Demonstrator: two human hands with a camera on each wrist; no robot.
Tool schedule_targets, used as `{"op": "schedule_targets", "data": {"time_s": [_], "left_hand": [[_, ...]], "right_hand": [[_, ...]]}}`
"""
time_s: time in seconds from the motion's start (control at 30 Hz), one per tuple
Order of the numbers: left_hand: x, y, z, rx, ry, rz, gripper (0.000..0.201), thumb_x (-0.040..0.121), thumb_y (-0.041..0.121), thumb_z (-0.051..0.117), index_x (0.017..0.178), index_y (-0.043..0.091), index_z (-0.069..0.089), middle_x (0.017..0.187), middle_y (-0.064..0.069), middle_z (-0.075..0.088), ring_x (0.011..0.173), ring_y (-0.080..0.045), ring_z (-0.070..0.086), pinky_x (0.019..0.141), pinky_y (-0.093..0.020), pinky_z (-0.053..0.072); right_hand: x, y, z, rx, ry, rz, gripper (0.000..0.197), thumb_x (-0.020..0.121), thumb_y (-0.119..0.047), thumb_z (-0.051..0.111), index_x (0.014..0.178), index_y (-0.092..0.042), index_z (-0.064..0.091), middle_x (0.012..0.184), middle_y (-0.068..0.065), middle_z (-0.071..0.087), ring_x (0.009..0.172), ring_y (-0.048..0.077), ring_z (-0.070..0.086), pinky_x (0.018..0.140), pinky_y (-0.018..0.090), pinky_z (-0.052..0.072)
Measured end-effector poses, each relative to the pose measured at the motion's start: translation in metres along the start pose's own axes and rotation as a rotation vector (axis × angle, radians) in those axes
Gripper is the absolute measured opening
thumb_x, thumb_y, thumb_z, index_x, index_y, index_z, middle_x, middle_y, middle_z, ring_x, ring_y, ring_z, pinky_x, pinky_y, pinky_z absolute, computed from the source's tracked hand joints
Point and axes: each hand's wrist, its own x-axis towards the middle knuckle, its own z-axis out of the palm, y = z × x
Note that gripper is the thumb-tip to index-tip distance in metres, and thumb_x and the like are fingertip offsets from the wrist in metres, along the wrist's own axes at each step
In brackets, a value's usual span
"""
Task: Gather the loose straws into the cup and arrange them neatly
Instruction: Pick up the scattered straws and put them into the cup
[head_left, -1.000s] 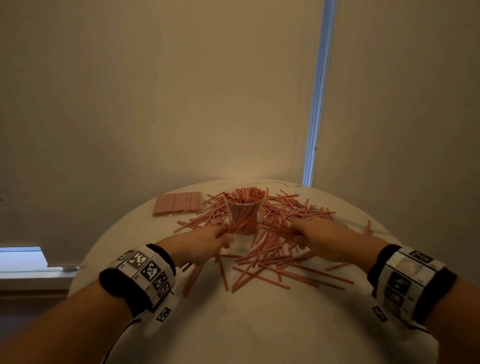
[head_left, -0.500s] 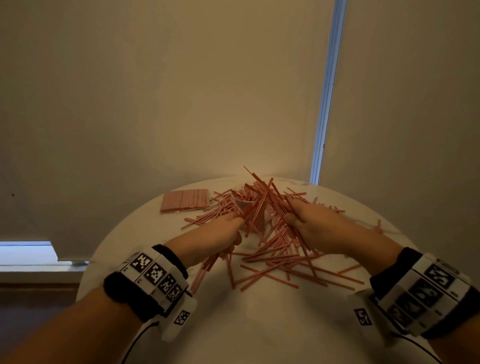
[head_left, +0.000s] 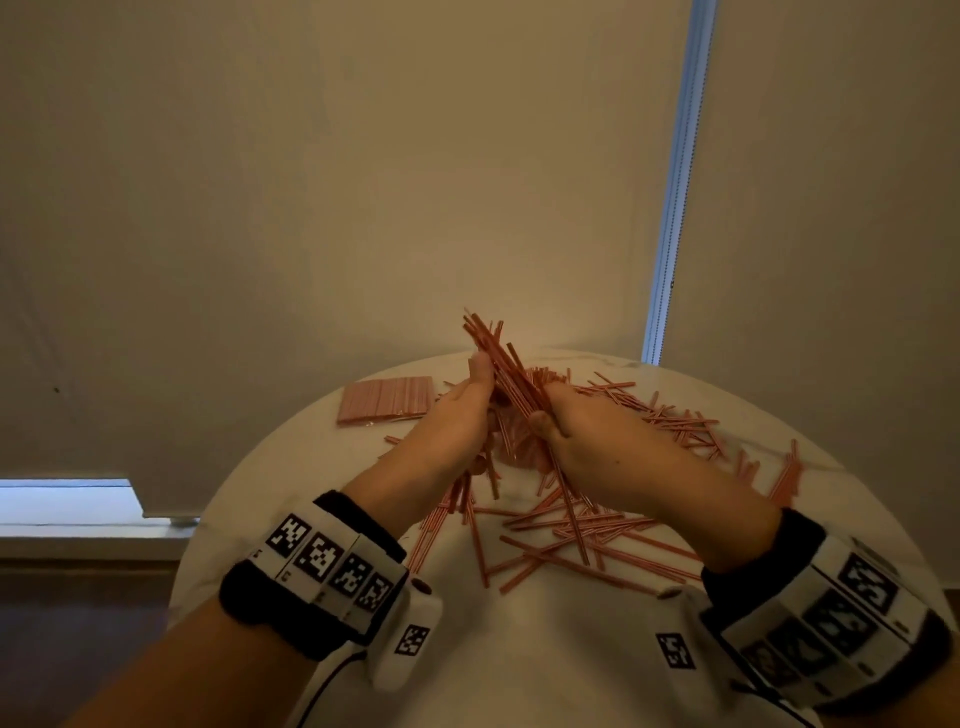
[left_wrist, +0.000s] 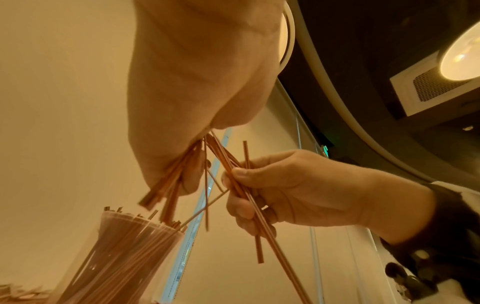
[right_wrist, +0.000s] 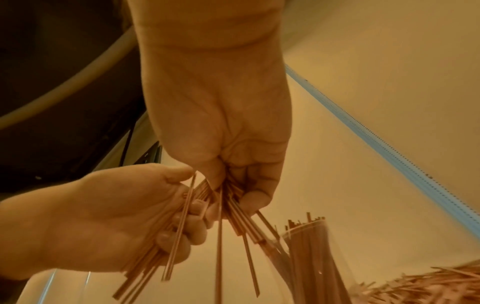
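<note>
Both hands meet over the round white table (head_left: 545, 654) — left hand (head_left: 447, 421) and right hand (head_left: 582, 431) gripping one slanted bundle of straws (head_left: 498, 358), loose straws (head_left: 587, 525) scattered beneath.

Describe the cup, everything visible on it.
The cup is clear, thin plastic by its look, flaring wider toward the rim. It stands upright on the table, packed with thin reddish-pink straws whose ends poke slightly above the rim. In the head view both hands hide it. The wrist views show it below the two held bunches: one straw from the left hand's bunch reaches down to its rim. Neither hand touches the cup itself.
</note>
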Motion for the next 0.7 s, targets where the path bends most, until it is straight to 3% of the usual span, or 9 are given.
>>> {"op": "schedule_targets", "data": {"time_s": [0.07,0.1,0.2,0.33,0.43,0.53,0.6,0.67,0.7], "left_hand": [[0.005,0.006,0.002,0.050,0.034,0.038,0.086,0.080,0.091,0.018,0.097,0.025,0.071,0.064,0.009,0.064,0.050,-0.003,0.057,0.052,-0.024,0.045],[0.008,0.007,0.002,0.043,0.053,0.060,0.082,0.080,0.091,0.024,0.094,0.025,0.071,0.067,0.005,0.067,0.053,-0.003,0.060,0.053,-0.026,0.049],[0.018,0.009,0.003,-0.100,0.141,0.081,0.050,0.094,0.067,0.050,0.095,0.022,0.070,0.068,0.003,0.070,0.056,-0.005,0.062,0.052,-0.025,0.048],[0.035,0.010,-0.006,-0.187,0.258,0.077,0.030,0.099,0.043,0.051,0.089,0.018,0.064,0.048,0.014,0.057,0.043,0.000,0.054,0.050,-0.024,0.044],[0.049,0.008,-0.018,-0.233,0.282,0.088,0.029,0.101,0.034,0.047,0.091,0.014,0.065,0.061,0.010,0.068,0.048,-0.006,0.057,0.048,-0.024,0.046],[0.065,0.006,-0.033,-0.325,0.354,0.104,0.023,0.104,0.027,0.044,0.104,0.015,0.064,0.090,0.004,0.078,0.078,-0.019,0.070,0.072,-0.039,0.057],[0.077,0.005,-0.044,-0.370,0.401,0.096,0.023,0.104,0.025,0.043,0.105,0.015,0.064,0.090,0.001,0.078,0.091,-0.025,0.069,0.085,-0.047,0.054],[0.086,0.005,-0.051,-0.450,0.417,0.089,0.021,0.104,0.023,0.045,0.103,0.014,0.063,0.076,0.003,0.072,0.077,-0.016,0.063,0.077,-0.036,0.053],[0.089,0.006,-0.053,-0.507,0.415,0.084,0.019,0.104,0.022,0.047,0.102,0.012,0.063,0.068,0.006,0.066,0.068,-0.011,0.058,0.069,-0.029,0.051]], "right_hand": [[0.006,-0.008,0.000,0.014,-0.035,0.000,0.015,0.106,-0.035,0.036,0.103,-0.027,0.049,0.078,-0.008,0.063,0.065,0.007,0.059,0.054,0.024,0.040],[0.009,-0.012,0.000,0.022,-0.062,-0.008,0.015,0.106,-0.034,0.037,0.109,-0.026,0.049,0.080,-0.008,0.064,0.068,0.008,0.060,0.056,0.024,0.042],[0.020,-0.020,0.001,0.069,-0.136,-0.044,0.020,0.106,-0.032,0.038,0.121,-0.024,0.048,0.085,-0.008,0.068,0.074,0.007,0.065,0.064,0.026,0.051],[0.037,-0.024,-0.001,0.083,-0.141,-0.089,0.010,0.104,-0.035,0.047,0.096,-0.034,0.053,0.081,-0.011,0.069,0.067,0.001,0.064,0.059,0.020,0.045],[0.049,-0.021,-0.002,0.073,-0.155,-0.083,0.009,0.100,-0.033,0.056,0.092,-0.032,0.060,0.078,-0.011,0.070,0.066,0.001,0.065,0.060,0.020,0.045],[0.058,-0.015,0.000,0.070,-0.177,-0.063,0.009,0.098,-0.028,0.060,0.093,-0.030,0.067,0.077,-0.015,0.072,0.069,-0.001,0.066,0.062,0.019,0.046],[0.063,-0.009,-0.001,0.111,-0.214,-0.054,0.010,0.098,-0.025,0.060,0.094,-0.028,0.069,0.081,-0.017,0.075,0.074,0.001,0.069,0.068,0.027,0.054],[0.068,-0.003,-0.005,0.171,-0.207,-0.044,0.010,0.098,-0.023,0.061,0.094,-0.025,0.071,0.084,-0.013,0.076,0.081,0.012,0.073,0.079,0.039,0.059],[0.071,-0.001,-0.008,0.213,-0.179,-0.041,0.009,0.097,-0.021,0.062,0.095,-0.023,0.071,0.084,-0.010,0.077,0.081,0.012,0.074,0.082,0.039,0.059]]}}
